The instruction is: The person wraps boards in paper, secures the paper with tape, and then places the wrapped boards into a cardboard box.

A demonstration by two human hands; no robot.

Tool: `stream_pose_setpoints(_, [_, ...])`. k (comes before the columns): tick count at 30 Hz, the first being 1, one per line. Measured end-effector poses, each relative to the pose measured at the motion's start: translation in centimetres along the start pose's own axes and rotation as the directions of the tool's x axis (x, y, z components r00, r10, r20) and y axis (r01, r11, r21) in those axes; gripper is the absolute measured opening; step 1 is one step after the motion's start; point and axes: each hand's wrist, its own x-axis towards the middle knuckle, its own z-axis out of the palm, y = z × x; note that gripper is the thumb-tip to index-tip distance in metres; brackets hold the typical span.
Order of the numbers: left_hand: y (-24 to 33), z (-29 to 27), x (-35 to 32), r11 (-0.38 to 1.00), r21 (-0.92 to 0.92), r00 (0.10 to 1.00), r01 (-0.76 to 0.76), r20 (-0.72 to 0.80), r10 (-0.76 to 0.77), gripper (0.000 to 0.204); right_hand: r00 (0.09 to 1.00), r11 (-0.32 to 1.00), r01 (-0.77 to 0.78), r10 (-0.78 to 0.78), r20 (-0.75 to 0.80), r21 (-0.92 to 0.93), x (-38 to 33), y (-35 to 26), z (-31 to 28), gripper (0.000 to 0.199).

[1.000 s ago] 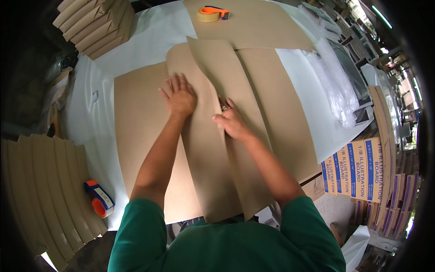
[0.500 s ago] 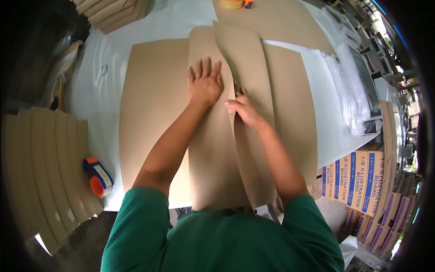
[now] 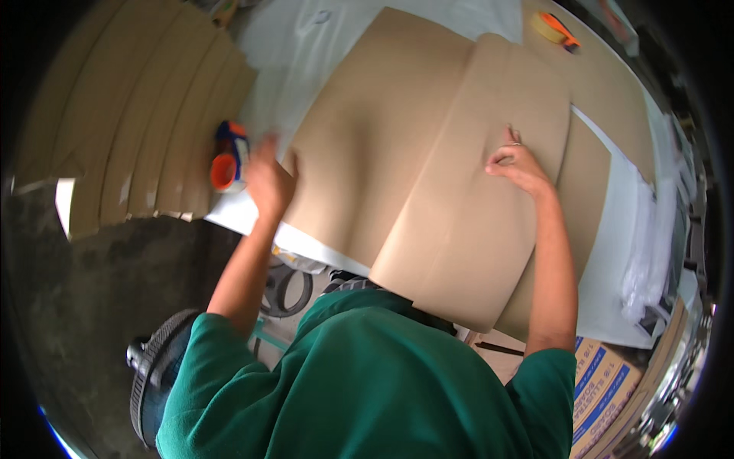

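A folded brown kraft paper sheet [image 3: 466,222] lies over a wider brown sheet [image 3: 367,145] on the table. My right hand [image 3: 524,167] is above or on the folded paper, its thumb and a finger curled together in a pinch. Whether anything is between them is too small to tell. A ring shows on one finger. At the left, my left hand [image 3: 269,180] is blurred by motion, with fingers stretched and thumb apart, holding nothing visible. It is right beside a blue and orange tape dispenser [image 3: 239,145].
Stacked brown cardboard [image 3: 145,115] stands at the left. Another tape dispenser [image 3: 558,32], orange with a tan roll, rests on brown paper [image 3: 612,92] at the far right. Clear plastic wrap [image 3: 642,252] lies on the right side of the white-covered table [image 3: 608,298]. Printed cartons [image 3: 604,390] are stacked below.
My left hand has left the paper and moved left toward the blue and orange dispenser. My right hand has released the lifted flap, which now lies flat. The view has turned left.
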Motion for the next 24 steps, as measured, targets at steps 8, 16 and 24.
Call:
stream_pose_setpoints(8, [-7.3,1.8,3.3,0.782,0.309,0.733,0.542,0.281,-0.619,0.067,0.99,0.967,0.023,-0.057,-0.126,-0.254,1.8,-0.3,-0.2,0.111])
stream_pose_setpoints(16, [24.1,-1.4,15.9,0.78,-0.586,0.848,0.219,0.509,0.144,0.079,0.98,0.874,-0.187,0.135,-0.146,-0.448,0.1,-0.3,-2.0,0.133])
stream_pose_setpoints(24, [32.4,11.7,18.6,0.985,-0.13,0.658,-0.118,0.733,0.175,0.051,0.989,0.882,-0.143,0.109,-0.101,-0.448,0.1,-1.9,-2.2,0.132])
